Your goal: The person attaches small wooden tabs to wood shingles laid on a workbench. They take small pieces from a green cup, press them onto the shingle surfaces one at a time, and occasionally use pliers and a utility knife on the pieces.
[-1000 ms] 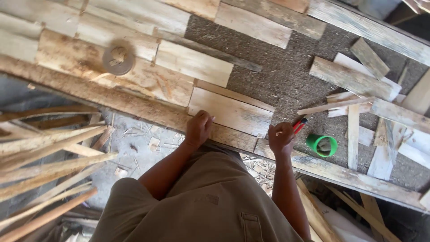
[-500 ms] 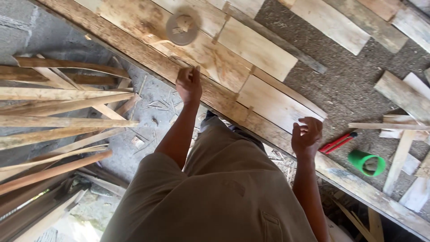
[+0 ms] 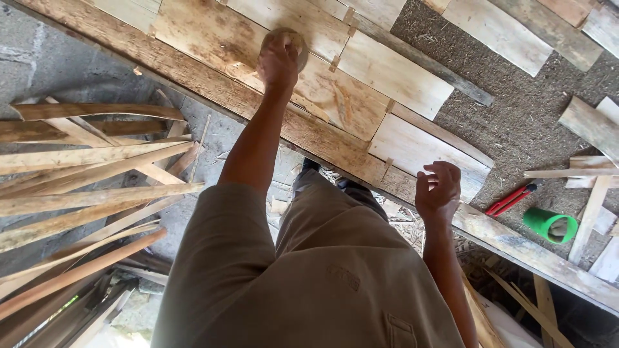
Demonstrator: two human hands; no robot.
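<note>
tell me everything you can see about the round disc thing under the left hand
The round grey-brown disc lies flat on a pale, stained wooden board near the top of the view. The left hand rests on it and hides most of it; only a curved edge shows above and beside the fingers. It looks thin, dull and worn. Its material and any centre hole cannot be made out.

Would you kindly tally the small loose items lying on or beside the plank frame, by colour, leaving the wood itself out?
Grey-brown round disc, under the left hand: 1
Red-handled tool, on the ground beside the frame: 1
Green cup, lying on its side: 1
Total: 3
</note>
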